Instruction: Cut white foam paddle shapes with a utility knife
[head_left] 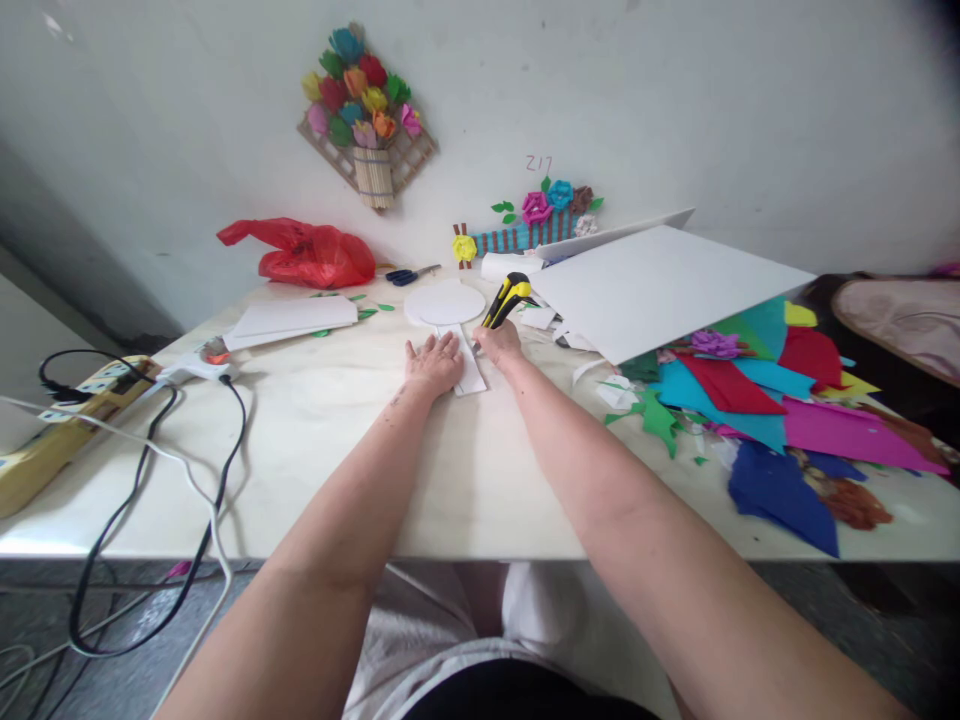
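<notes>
A yellow and black utility knife is gripped in my right hand, its tip down at the right edge of a narrow white board strip. Flat on that strip's left side lies my left hand, fingers stretched out and pressing down. Just beyond both hands is a round white board piece, which meets the strip's far end. Whether the two are one piece I cannot tell.
Large white boards lean over paper scraps at the right, beside colored sheets. Scissors and a red plastic bag lie at the back. White board pieces and a power strip with cables are at the left.
</notes>
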